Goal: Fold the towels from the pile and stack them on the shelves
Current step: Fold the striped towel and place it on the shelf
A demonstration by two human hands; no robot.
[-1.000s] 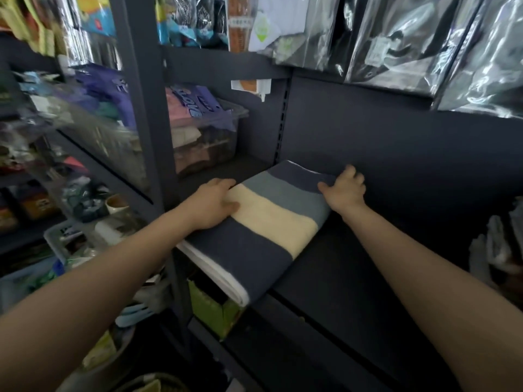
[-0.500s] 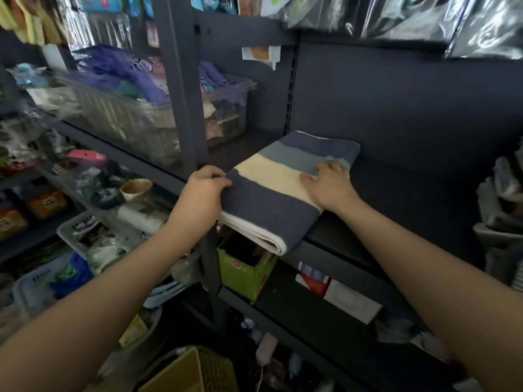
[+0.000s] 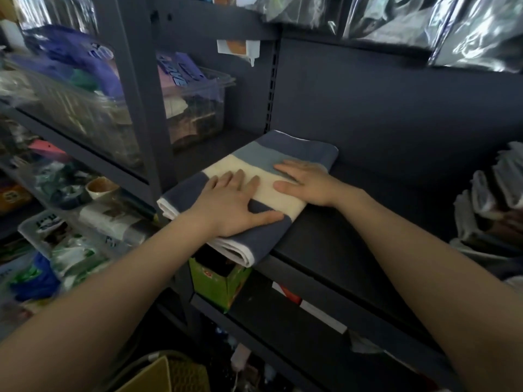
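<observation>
Dark shelf [image 3: 339,239], folded striped towel [image 3: 285,154], both hands flat, labels unreadable

Bins [image 3: 70,108] at left blurred; white stack [image 3: 492,193] cut off at right.

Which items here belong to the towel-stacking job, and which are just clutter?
Job:
striped folded towel
dark shelf
left hand, flat on towel
right hand, flat on towel

Clutter:
clear bin
green box
yellow basket
hanging foil packets
</observation>
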